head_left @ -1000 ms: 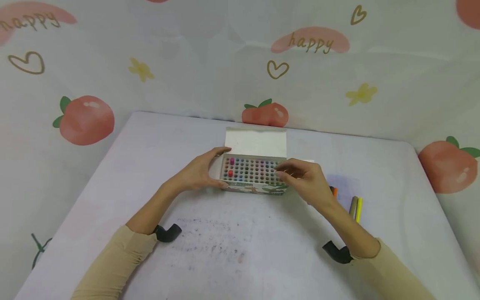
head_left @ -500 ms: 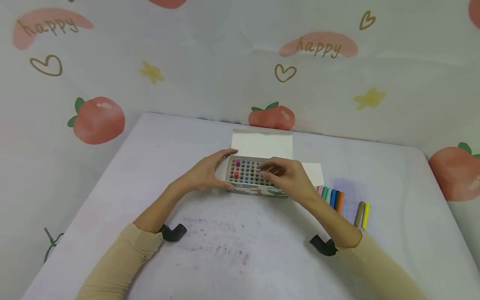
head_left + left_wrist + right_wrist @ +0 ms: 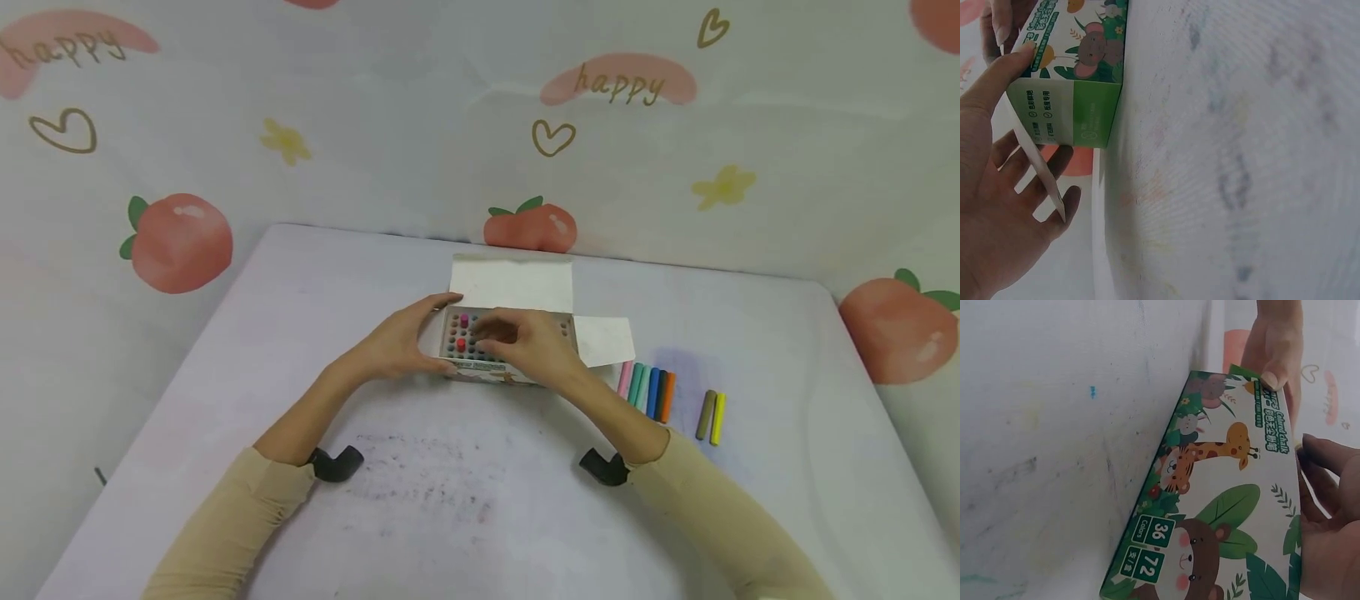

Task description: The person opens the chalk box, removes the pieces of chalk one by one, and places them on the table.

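Observation:
An open cardboard box of coloured chalk stands on the table, its sticks upright in rows. A magenta chalk and a red chalk stick up above the others. My left hand holds the box's left end, thumb at the front corner and fingers toward the back; in the left wrist view the fingers spread behind a side flap. My right hand is over the rows, thumb and fingertips close together near the red chalk. I cannot tell whether a chalk is between them.
The box's lid is folded back behind it, and a right side flap sticks out. Several chalks lie right of the box, among them an orange chalk, with a brown chalk and a yellow chalk farther right. A printed cloth hangs behind.
My right hand has moved left across the rows, from the box's right end to near the red chalk. The chalks right of the box have come into view. My left hand keeps its hold.

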`<act>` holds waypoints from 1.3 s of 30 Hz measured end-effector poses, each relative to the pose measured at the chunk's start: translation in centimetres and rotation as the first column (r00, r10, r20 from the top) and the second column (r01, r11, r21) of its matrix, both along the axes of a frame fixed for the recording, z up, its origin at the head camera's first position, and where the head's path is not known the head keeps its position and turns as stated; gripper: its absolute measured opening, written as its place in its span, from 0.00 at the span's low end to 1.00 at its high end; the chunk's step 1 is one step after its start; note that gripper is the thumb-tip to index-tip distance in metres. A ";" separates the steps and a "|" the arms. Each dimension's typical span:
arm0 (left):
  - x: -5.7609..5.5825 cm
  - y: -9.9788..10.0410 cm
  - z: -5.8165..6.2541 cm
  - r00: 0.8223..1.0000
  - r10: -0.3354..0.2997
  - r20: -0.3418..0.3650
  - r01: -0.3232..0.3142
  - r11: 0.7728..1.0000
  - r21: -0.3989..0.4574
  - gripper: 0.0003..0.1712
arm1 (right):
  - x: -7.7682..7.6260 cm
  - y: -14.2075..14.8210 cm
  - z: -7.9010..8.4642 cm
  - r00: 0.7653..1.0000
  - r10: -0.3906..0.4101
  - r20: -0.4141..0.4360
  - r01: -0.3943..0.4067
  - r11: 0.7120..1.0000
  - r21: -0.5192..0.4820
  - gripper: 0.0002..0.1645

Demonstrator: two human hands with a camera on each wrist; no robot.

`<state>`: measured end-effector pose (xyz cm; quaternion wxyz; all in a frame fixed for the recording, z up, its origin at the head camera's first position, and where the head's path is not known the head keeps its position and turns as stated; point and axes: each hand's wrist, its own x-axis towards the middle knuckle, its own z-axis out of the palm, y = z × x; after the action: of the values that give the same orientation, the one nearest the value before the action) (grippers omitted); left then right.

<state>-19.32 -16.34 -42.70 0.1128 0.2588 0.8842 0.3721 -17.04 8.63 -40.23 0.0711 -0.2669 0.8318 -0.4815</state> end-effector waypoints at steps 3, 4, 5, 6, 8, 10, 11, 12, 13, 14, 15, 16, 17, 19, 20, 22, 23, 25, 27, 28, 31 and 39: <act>-0.1 -0.1 0.0 1.000 -0.008 -0.002 0.008 1.000 0.004 0.62 | -0.4 -0.4 0.0 1.000 0.012 0.027 -0.013 0.999 0.037 0.13; -0.1 -0.1 -0.1 1.000 -0.011 -0.003 0.011 1.000 0.006 0.62 | -0.5 -0.6 0.0 0.999 0.019 0.036 -0.020 0.999 0.047 0.12; -0.1 -0.1 0.0 1.000 -0.011 -0.003 0.011 1.000 0.008 0.62 | -0.6 -0.7 0.0 0.999 0.025 0.043 -0.027 0.998 0.059 0.12; -0.1 -0.1 0.0 1.000 -0.009 -0.003 0.009 1.000 0.008 0.63 | -0.6 -0.9 0.1 0.998 0.029 0.049 -0.032 0.997 0.071 0.12; -0.2 -0.2 0.0 1.000 -0.003 0.000 0.003 1.000 0.011 0.63 | -0.8 -1.2 0.2 0.998 0.034 0.055 -0.040 0.994 0.101 0.12; -0.2 -0.2 0.0 1.000 0.002 0.003 -0.002 1.000 0.013 0.62 | -0.9 -1.5 0.2 0.998 0.032 0.061 -0.040 0.991 0.127 0.12; -0.1 -0.2 0.0 1.000 0.004 0.006 -0.004 1.000 0.013 0.62 | -1.0 -1.6 0.2 0.998 0.028 0.061 -0.037 0.990 0.139 0.12; -0.2 -0.3 0.0 1.000 0.005 0.007 -0.005 1.000 0.013 0.62 | -1.0 -1.7 0.2 0.998 0.025 0.059 -0.034 0.988 0.148 0.12; -0.2 -0.3 0.0 1.000 0.006 0.011 -0.007 1.000 0.013 0.61 | -1.0 -1.8 0.1 0.998 0.021 0.058 -0.030 0.987 0.156 0.13; -0.2 -0.3 0.0 1.000 0.007 0.013 -0.007 1.000 0.014 0.61 | -1.0 -2.0 0.1 0.998 0.016 0.056 -0.025 0.987 0.159 0.13; -0.1 -0.3 0.0 1.000 0.007 0.013 -0.007 1.000 0.012 0.61 | -1.0 -2.0 0.0 0.999 0.012 0.052 -0.020 0.986 0.163 0.13; -0.1 -0.3 0.0 1.000 0.007 0.013 -0.007 1.000 0.013 0.61 | -1.0 -2.1 0.0 0.999 0.008 0.047 -0.016 0.987 0.162 0.12; -0.1 -0.3 0.0 1.000 0.007 0.010 -0.007 1.000 0.011 0.61 | -1.0 -2.2 0.0 0.999 0.004 0.046 -0.012 0.987 0.162 0.12; -0.1 -0.3 0.0 1.000 0.006 0.004 -0.006 1.000 0.008 0.61 | -1.0 -2.3 -0.1 0.999 -0.003 0.042 -0.003 0.987 0.159 0.11; -0.2 -0.3 0.0 1.000 0.005 0.000 -0.005 1.000 0.007 0.61 | -0.9 -2.4 -0.1 0.999 -0.008 0.039 0.001 0.988 0.157 0.10; -0.2 -0.3 0.0 1.000 0.004 -0.004 -0.004 1.000 0.009 0.60 | -0.9 -2.4 -0.1 0.999 -0.017 0.040 0.011 0.988 0.153 0.10; -0.2 -0.3 -0.1 1.000 0.001 -0.005 -0.001 1.000 0.008 0.60 | -0.9 -2.4 -0.2 0.999 -0.019 0.038 0.013 0.989 0.149 0.09; -0.2 -0.3 -0.1 1.000 -0.001 -0.003 0.001 1.000 0.011 0.60 | -1.0 -2.4 -0.3 1.000 -0.022 0.022 0.018 0.989 0.144 0.09; -0.2 -0.3 -0.1 1.000 0.000 0.001 0.000 1.000 0.012 0.61 | -1.0 -2.5 -0.5 1.000 -0.019 -0.009 0.020 0.990 0.139 0.09; -0.2 -0.3 -0.1 1.000 0.001 0.003 -0.001 1.000 0.012 0.61 | -1.0 -2.5 -0.6 1.000 -0.013 -0.028 0.017 0.991 0.136 0.08; -0.2 -0.3 -0.1 1.000 0.006 0.003 -0.006 1.000 0.008 0.61 | -0.9 -2.6 -0.7 0.995 0.002 -0.104 0.013 0.990 0.143 0.07; -0.2 -0.2 0.0 1.000 0.006 -0.002 -0.006 1.000 -0.004 0.60 | -0.7 -2.7 -0.9 0.986 -0.001 -0.168 0.021 0.994 0.112 0.07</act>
<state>-19.51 -16.49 -42.74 0.1114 0.2565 0.8858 0.3703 -17.77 5.96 -41.15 0.0131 -0.2975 0.8622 -0.4098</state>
